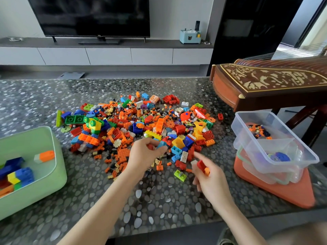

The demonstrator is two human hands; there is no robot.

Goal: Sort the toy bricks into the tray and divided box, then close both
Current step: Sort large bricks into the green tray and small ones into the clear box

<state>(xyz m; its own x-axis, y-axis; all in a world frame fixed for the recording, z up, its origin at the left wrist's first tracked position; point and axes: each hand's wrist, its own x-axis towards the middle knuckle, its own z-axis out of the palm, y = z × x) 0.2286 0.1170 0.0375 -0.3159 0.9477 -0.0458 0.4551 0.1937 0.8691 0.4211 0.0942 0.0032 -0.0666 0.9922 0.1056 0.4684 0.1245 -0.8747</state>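
Head view. The worktop [159, 200] has a pebble-patterned surface. Its near edge runs across the bottom of the frame, and a bare band lies between that edge and the brick pile [141, 124]. More bare surface lies beyond the pile, up to the far edge. A carved wooden zither [265, 80] stands past the far right corner.

Count: one green tray [58, 156], one clear divided box [276, 121], two hands. The loose bricks in the pile are too many to count. One lime-green brick [180, 175] lies apart on the near side, between the hands.

The tray sits at the left, cut off by the frame edge, and is open. It holds blue, yellow, green and orange bricks, with one orange-and-white brick lying apart from them. The divided box sits at the right on an orange panel [276, 190], close to the worktop's right edge, and is open. Two compartments show: the far one holds small orange, black and tan pieces, the near one blue and purple discs.

The left hand [143, 156] rests at the pile's near edge, its grip closed round a red and a light-blue brick. The right hand [210, 179] is just right of it, its grip closed on red, orange and white bricks, forefinger extended.
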